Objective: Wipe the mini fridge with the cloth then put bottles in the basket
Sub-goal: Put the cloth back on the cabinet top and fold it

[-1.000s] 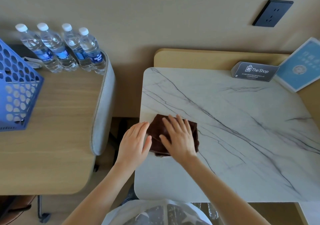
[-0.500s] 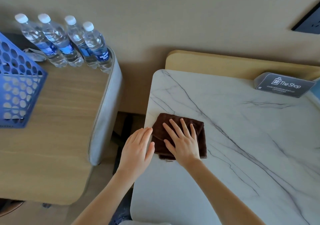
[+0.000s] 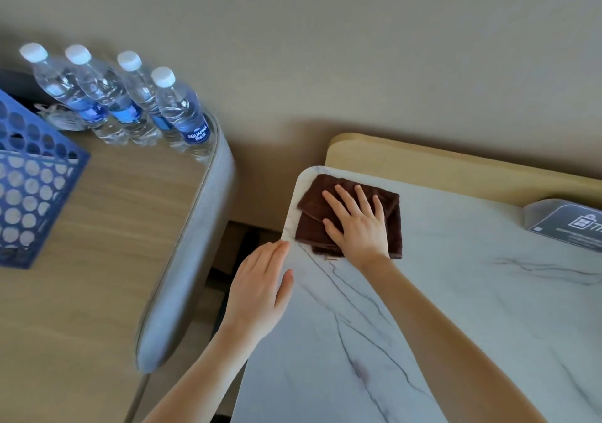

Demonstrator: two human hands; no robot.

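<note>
A folded brown cloth (image 3: 312, 214) lies at the far left corner of the white marble top (image 3: 456, 292) of the mini fridge. My right hand (image 3: 358, 224) presses flat on the cloth with fingers spread. My left hand (image 3: 260, 289) rests flat on the marble top's left edge, fingers straight, just short of the cloth. Several water bottles (image 3: 177, 110) with white caps and blue labels stand in a row at the back of the wooden desk (image 3: 81, 292) on the left. A blue perforated basket (image 3: 29, 191) sits on that desk at the far left.
A grey sign card (image 3: 566, 224) stands at the marble top's far right. A light wooden board (image 3: 423, 162) runs behind the marble against the beige wall. The desk has a grey padded edge (image 3: 195, 243); a dark gap separates it from the fridge.
My right hand has slid the cloth away from me to the far left corner of the marble top. My left hand stayed at the left edge. The view has shifted left.
</note>
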